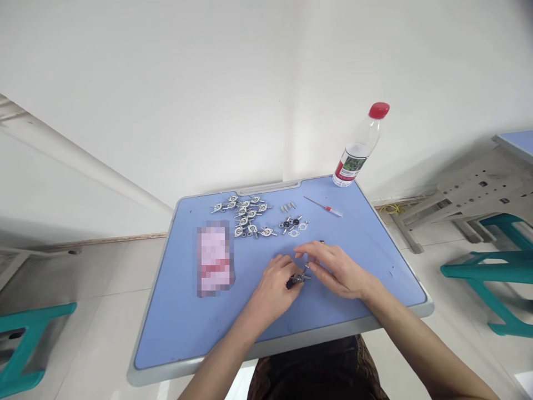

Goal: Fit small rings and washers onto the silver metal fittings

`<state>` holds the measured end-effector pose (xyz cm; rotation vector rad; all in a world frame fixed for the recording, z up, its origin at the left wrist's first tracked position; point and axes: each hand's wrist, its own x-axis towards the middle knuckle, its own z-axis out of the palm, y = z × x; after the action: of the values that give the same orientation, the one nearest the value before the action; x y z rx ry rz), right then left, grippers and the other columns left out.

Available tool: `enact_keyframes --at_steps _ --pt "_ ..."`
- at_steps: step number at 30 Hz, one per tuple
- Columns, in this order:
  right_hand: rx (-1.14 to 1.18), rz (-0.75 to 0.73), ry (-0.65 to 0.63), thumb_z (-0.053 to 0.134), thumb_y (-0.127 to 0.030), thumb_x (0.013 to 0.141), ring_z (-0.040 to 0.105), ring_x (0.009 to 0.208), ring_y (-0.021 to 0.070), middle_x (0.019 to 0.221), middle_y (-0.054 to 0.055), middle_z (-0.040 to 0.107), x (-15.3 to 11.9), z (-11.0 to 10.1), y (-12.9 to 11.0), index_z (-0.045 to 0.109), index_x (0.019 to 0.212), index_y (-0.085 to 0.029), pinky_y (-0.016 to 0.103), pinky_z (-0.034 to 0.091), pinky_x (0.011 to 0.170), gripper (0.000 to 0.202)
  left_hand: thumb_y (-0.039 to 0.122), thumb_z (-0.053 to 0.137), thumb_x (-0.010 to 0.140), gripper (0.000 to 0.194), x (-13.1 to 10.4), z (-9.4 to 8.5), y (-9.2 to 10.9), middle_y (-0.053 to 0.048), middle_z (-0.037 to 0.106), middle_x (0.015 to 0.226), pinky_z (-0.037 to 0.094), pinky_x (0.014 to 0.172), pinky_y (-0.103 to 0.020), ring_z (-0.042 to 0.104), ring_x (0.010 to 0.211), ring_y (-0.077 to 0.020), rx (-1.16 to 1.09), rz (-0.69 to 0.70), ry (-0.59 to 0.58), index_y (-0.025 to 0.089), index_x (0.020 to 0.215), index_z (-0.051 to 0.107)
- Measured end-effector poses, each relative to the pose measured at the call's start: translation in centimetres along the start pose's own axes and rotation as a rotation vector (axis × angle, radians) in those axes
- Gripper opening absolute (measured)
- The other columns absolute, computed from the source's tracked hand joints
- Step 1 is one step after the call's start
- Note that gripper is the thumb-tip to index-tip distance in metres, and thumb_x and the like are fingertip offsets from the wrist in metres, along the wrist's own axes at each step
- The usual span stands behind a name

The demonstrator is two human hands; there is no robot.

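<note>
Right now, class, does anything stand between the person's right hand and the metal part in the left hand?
Nothing visible does: the right hand is close beside the metal part held in the left hand, though whether it touches is unclear. The screwdriver lies beyond both hands.

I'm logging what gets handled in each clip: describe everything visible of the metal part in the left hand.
The metal part is small, silvery and shiny, with slim pieces jutting toward the right hand. The left hand grips it over the blue tabletop, fingers hiding one end. Whether the dark patch by those fingers belongs to it is unclear, as is whether the right hand touches it.
</note>
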<state>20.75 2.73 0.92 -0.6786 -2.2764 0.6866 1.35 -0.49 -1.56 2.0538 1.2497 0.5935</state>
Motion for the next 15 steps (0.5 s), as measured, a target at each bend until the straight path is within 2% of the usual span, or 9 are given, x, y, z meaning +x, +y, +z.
enact_keyframes --at_steps 3,8,11,15 --pt "0.031 0.006 -0.016 0.036 -0.015 0.099 0.060 0.085 0.0167 0.095 0.008 0.065 -0.1 0.1 -0.2 0.046 0.131 -0.018 0.030 0.047 0.074 0.034 0.005 0.060 0.077 0.021 -0.1 0.1 -0.2 -0.002 0.062 0.093 0.044 0.089 -0.040 0.056 0.091 -0.0203 -0.002 0.012 0.009 0.022 0.088 0.064" --pt "-0.094 -0.051 0.006 0.043 -0.015 0.097 0.057 0.074 0.0143 0.085 0.004 0.063 0.0 1.6 -0.2 0.055 0.120 -0.020 0.027 0.046 0.068 0.026 0.008 0.058 0.079 0.017 -0.1 0.5 -0.5 -0.001 0.062 0.087 0.046 0.083 -0.039 0.057 0.086 -0.0202 0.020 -0.001 0.025 0.021 0.088 0.062" --pt "-0.096 -0.040 -0.010 0.042 -0.016 0.098 0.058 0.074 0.0140 0.087 0.004 0.064 0.1 1.6 -0.3 0.055 0.118 -0.020 0.026 0.046 0.067 0.025 0.007 0.057 0.079 0.020 -0.1 0.5 -0.4 -0.001 0.062 0.088 0.046 0.086 -0.040 0.056 0.087 -0.0196 0.013 0.001 0.020 0.021 0.093 0.063" --pt "0.035 0.029 -0.026 0.037 -0.016 0.099 0.060 0.088 0.0159 0.100 0.008 0.065 0.1 0.2 -0.5 0.045 0.132 -0.019 0.030 0.048 0.078 0.034 0.006 0.061 0.077 0.022 -0.1 0.1 -0.1 -0.002 0.063 0.096 0.045 0.088 -0.040 0.056 0.094 -0.0211 -0.010 0.004 0.003 0.022 0.092 0.064"
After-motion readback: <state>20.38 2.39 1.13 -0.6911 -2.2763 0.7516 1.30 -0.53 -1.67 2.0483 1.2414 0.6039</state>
